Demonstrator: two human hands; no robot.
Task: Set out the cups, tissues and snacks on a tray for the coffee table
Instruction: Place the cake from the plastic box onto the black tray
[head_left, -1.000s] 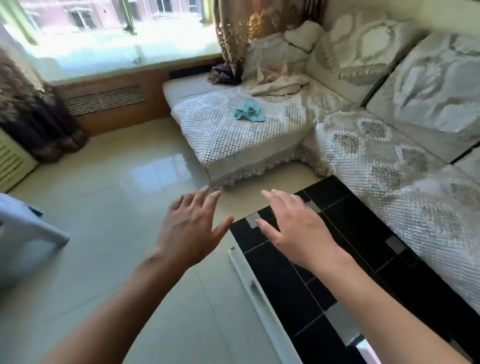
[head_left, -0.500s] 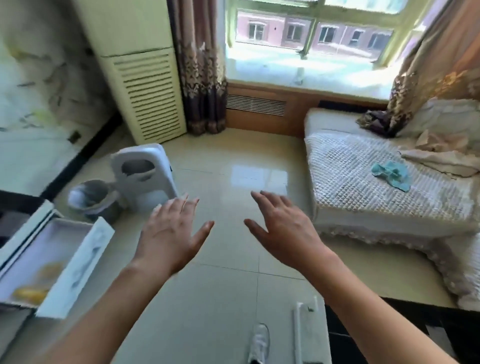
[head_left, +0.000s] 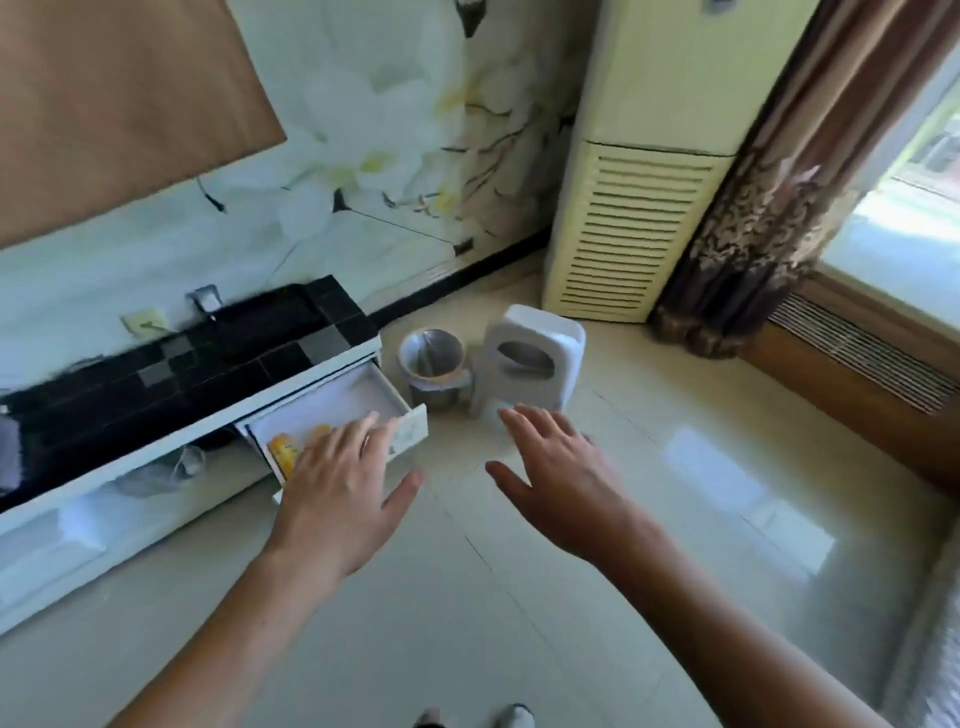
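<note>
Risk lying mainly at the open drawer (head_left: 332, 410), jutting out low from the white cabinet (head_left: 156, 467) at left: reaching in blind with the left hand (head_left: 337, 499), catching fingers on the front panel, or snagging a shin on the protruding corner while stepping closer. Also tipping the metal bin (head_left: 432, 371) or the white plastic stool (head_left: 530, 364), both standing just right of the drawer and close together, by swinging the right hand (head_left: 561, 493) too wide. Slipping on the glossy tiled floor (head_left: 571, 623) being a further worry (shoe toes showing at the near edge).

Both hands hovering spread, fingers straight and apart, gripping nothing; left one hanging over the drawer's near corner, right one over bare floor near the stool.

Snacks probably being the orange-yellow packets (head_left: 298, 441) lying in the drawer, partly hidden by the left hand. Cups, tissues and tray not showing anywhere.

Counting: two hands, one drawer open, one bin, one stool, one standing air conditioner (head_left: 639, 228) at far right; packets numbering perhaps two, blur preventing certainty.
</note>
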